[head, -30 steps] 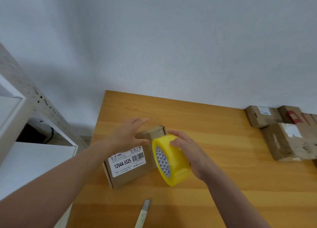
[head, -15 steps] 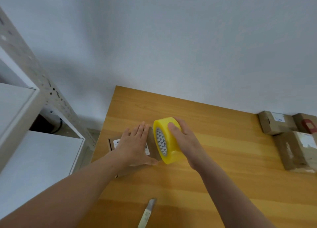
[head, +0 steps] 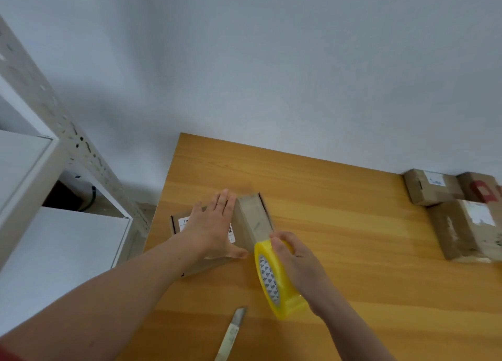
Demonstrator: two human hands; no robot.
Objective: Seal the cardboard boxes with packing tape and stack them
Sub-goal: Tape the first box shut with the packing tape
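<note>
Cardboard, plain brown, forms the small box (head: 245, 226) that lies flat near the left edge of the wooden table (head: 353, 238). The left hand (head: 214, 224) rests palm down on its top face, fingers straight and close together, pressing it to the table. This hand hides most of the white label (head: 184, 223); only a corner printed "12" and a sliver of barcode show.

The right hand (head: 297, 264) grips the yellow tape roll (head: 279, 292), fingers curled over its outer rim. The roll stands on edge, tilted, at the near right corner of the box. Whether its lower rim touches the table cannot be told. The box's end face looks pale and glossy beside the roll, but motion blur makes it unclear how far tape covers it.

A utility knife (head: 231, 333) lies on the table near the roll, its handle cut off by the lower frame edge.

Three further boxes sit well apart at the far right, by the wall: one with a white label (head: 432, 188), one with a red mark (head: 479, 189) and a larger one (head: 461, 230), the last two clipped by the frame. A pale metal shelf unit (head: 30, 170) stands to the left, only partly in view.
</note>
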